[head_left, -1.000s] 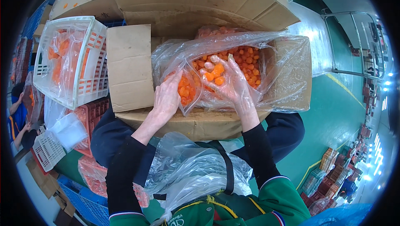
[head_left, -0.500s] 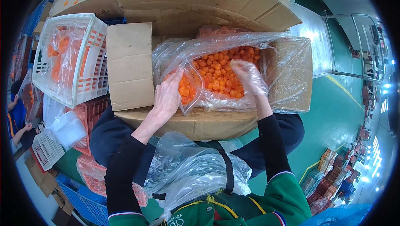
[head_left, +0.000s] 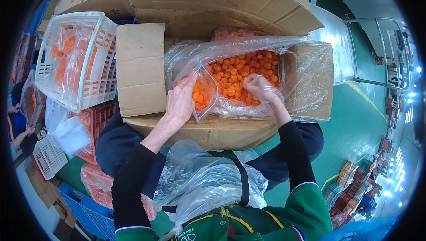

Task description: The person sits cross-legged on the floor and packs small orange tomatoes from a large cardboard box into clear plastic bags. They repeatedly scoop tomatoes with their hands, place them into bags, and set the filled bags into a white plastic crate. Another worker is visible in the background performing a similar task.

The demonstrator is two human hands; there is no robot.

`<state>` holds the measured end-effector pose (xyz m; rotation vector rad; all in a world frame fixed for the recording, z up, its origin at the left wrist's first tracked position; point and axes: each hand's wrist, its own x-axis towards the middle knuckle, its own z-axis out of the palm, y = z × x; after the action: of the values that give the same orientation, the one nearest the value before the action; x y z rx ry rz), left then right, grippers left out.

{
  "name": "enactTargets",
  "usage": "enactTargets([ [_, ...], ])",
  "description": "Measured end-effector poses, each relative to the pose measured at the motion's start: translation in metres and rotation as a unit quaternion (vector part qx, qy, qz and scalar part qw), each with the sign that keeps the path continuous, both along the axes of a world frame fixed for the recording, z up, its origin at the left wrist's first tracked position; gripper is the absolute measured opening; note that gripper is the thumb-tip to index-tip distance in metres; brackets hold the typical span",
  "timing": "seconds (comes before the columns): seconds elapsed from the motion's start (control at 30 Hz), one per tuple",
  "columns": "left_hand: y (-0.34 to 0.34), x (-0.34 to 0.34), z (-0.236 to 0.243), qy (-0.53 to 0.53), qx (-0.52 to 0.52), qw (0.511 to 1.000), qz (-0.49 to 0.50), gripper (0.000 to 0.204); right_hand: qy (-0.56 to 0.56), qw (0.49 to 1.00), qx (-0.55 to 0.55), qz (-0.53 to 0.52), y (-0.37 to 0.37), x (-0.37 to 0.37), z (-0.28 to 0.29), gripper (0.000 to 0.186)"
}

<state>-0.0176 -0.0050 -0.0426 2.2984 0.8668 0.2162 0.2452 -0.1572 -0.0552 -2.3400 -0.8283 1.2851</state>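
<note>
A cardboard box (head_left: 195,131) in front of me is lined with a large clear plastic liner (head_left: 186,54). Many round, glossy orange pieces (head_left: 230,70), like candied fruit, fill it. My left hand (head_left: 179,101), bare, holds a small clear plastic bag (head_left: 208,88) partly filled with the same pieces, at the liner's left side. My right hand (head_left: 265,89), in a thin clear glove, is just over the loose pieces with its fingers curled together. What lies inside those fingers is hidden.
A white plastic crate (head_left: 97,63) with filled bags stands at the left, above a red crate (head_left: 94,123). Clear plastic bags (head_left: 195,170) lie on my lap. Another person's hand (head_left: 29,130) shows at far left. A metal cart (head_left: 377,19) stands at right.
My right hand has moved slightly down and left over the orange pieces, its fingers more tightly curled. The left hand stays at the small bag.
</note>
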Motion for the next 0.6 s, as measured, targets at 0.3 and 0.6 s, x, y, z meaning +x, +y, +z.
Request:
enactTargets([
  [0.3, 0.001, 0.001, 0.003, -0.013, -0.015, 1.0, 0.009, 0.064, 0.325, 0.896, 0.245, -0.178, 0.037, -0.098, 0.054, 0.03],
  [0.6, 0.001, 0.0, 0.005, -0.027, -0.02, 0.999, 0.008, 0.064, -0.301, 0.94, 0.09, 0.132, 0.054, -0.006, -0.027, 0.046],
])
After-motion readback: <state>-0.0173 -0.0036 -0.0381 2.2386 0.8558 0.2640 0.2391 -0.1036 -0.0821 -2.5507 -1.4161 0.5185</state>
